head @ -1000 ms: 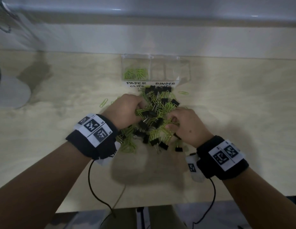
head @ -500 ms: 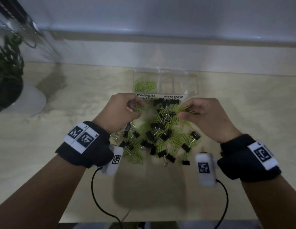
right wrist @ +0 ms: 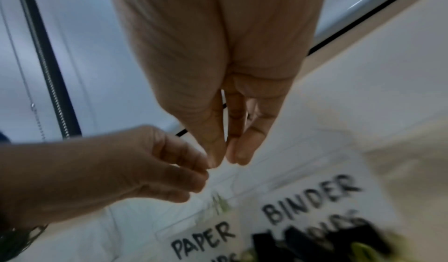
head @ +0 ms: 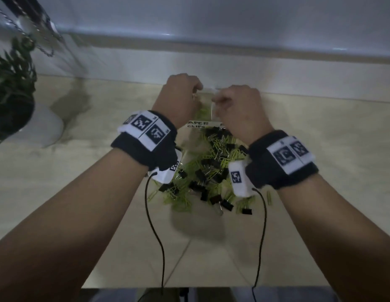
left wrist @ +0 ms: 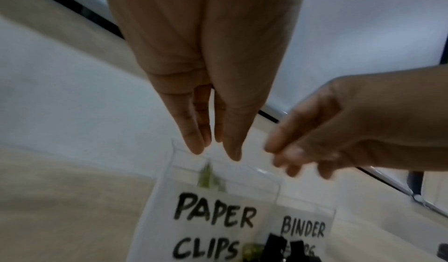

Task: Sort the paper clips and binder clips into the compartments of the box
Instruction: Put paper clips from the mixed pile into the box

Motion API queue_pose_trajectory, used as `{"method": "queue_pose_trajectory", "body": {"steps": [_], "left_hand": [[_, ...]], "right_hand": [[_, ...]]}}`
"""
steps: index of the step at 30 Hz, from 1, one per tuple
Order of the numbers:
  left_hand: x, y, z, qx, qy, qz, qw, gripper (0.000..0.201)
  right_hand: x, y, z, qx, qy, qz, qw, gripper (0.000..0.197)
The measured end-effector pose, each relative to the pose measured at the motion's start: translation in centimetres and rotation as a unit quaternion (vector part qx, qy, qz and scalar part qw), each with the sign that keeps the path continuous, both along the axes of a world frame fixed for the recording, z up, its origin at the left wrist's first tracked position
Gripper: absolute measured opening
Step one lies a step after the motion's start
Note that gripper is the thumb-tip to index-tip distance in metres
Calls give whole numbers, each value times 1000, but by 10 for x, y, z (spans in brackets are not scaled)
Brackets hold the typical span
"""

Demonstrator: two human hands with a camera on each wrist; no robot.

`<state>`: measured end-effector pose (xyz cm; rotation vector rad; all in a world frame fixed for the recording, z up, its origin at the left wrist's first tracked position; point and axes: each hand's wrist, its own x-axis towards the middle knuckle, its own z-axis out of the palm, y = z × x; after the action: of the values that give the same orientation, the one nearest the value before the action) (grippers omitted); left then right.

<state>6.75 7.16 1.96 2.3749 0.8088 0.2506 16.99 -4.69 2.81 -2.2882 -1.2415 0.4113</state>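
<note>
The clear compartment box [head: 208, 99] stands at the back of the table, and both hands hover close together just above it. Its paper label [left wrist: 213, 218] reads PAPER CLIPS and BINDER. My left hand [left wrist: 213, 151] points down over the paper-clip side, thumb and fingers nearly straight and slightly apart. A blurred green paper clip [left wrist: 207, 176] is just below them inside that compartment. My right hand [right wrist: 226, 159] hangs beside it near the divider, and nothing shows between its fingertips. The mixed pile of green paper clips and black binder clips [head: 211, 171] lies between my wrists.
A plant in a white pot [head: 43, 127] stands at the far left. The white wall ledge [head: 211, 62] runs right behind the box. One stray paper clip [head: 269, 197] lies right of the pile. Thin black cables hang from both wrist cameras toward the table's front edge [head: 189, 287].
Both hands rose from the pile and moved forward over the box. The right hand's bunch of green clips is no longer visible, and a clip is dropping below the left fingers.
</note>
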Motion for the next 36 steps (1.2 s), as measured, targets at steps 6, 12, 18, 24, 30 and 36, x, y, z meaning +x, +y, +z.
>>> {"method": "queue_pose_trajectory", "body": {"steps": [6, 12, 18, 24, 30, 36], "left_hand": [[-39, -31, -4, -12, -9, -61, 998, 11], [-66, -58, -43, -74, 118, -161, 977, 50], [-62, -72, -50, -77, 123, -148, 978, 62], [-58, -76, -47, -100, 108, -102, 984, 34], [-59, -69, -48, -127, 87, -83, 985, 28], [-69, -52, -39, -214, 28, -37, 976, 24]], "right_hand": [[-5, -98, -8, -151, 80, 35, 985, 10], [-35, -131, -42, -191, 49, 40, 980, 48], [-43, -124, -51, -165, 45, 20, 985, 42], [-38, -119, -49, -169, 27, 47, 984, 4], [-19, -125, -42, -108, 149, 15, 983, 5], [-7, -119, -22, -12, 274, -71, 959, 6]]}}
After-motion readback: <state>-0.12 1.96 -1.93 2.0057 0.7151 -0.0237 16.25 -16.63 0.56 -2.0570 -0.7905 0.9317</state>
